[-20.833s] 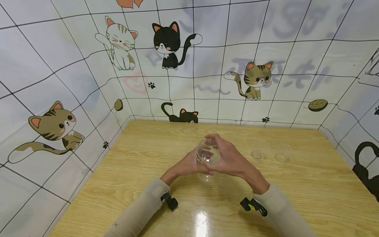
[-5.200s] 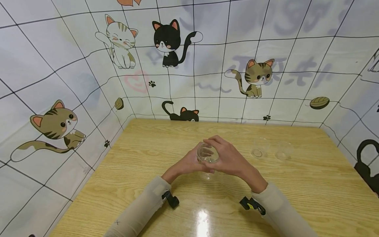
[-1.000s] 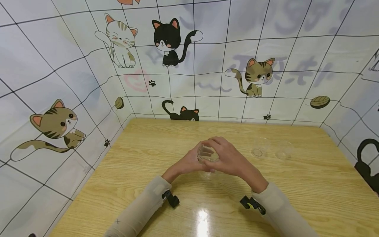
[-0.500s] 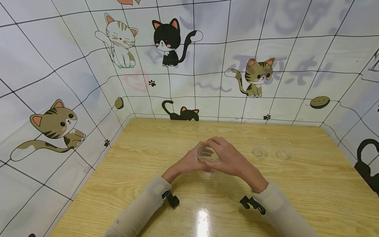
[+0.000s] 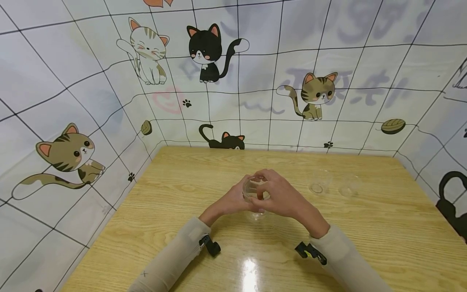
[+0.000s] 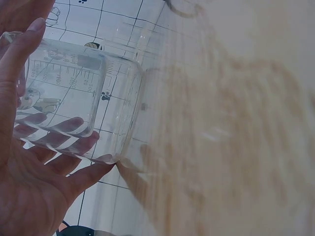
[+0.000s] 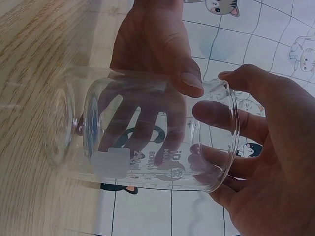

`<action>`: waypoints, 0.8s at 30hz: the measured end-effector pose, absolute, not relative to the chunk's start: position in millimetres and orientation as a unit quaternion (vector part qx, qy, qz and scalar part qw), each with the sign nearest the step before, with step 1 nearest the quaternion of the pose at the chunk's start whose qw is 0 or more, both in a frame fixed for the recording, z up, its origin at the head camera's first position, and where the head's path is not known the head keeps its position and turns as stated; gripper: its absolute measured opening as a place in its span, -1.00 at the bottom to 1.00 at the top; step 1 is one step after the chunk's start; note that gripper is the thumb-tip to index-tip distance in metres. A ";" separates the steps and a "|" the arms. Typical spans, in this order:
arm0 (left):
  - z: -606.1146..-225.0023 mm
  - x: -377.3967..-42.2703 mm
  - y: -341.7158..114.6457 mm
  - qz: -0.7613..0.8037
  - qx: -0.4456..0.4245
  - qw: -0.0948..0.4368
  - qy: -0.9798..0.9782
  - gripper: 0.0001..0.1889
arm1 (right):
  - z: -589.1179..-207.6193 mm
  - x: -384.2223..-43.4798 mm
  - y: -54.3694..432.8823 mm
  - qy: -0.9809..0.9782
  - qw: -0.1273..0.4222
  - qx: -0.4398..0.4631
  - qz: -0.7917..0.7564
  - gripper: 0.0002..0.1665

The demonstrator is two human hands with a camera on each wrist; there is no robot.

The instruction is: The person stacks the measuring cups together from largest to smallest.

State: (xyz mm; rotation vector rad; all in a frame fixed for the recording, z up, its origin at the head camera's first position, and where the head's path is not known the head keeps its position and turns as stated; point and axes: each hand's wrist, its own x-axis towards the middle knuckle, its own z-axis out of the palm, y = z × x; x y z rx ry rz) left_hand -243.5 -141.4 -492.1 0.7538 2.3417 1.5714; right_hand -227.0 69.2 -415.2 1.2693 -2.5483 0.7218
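Inner beaker (image 7: 170, 172), clear glass, nested in outer beaker (image 7: 60, 132), over wooden table (image 5: 204, 170).
My left hand (image 5: 233, 200): fingers wrapped round the outer beaker; my right hand (image 5: 284, 196): gripping the inner beaker's rim.

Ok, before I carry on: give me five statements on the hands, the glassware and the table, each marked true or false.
1. The left hand holds the larger beaker. True.
2. The smaller beaker is fully apart from the larger one. False: it sits partly inside it.
3. The right hand has its fingers at the smaller beaker's rim. True.
4. Two more clear glass vessels are on the person's left. False: they are to the right of both hands.
5. The table has a light wood-grain top. True.
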 end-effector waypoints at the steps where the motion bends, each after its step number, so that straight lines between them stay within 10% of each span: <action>1: -492.2 -243.5 -141.1 0.538 0.256 0.112 0.796 -0.11 | -415.0 -226.8 69.3 -0.863 0.103 0.431 0.244 -0.61; 24: -494.1 -243.7 -141.8 0.548 0.262 0.112 0.786 -0.12 | -414.8 -227.2 70.4 -0.859 0.104 0.443 0.234 -0.62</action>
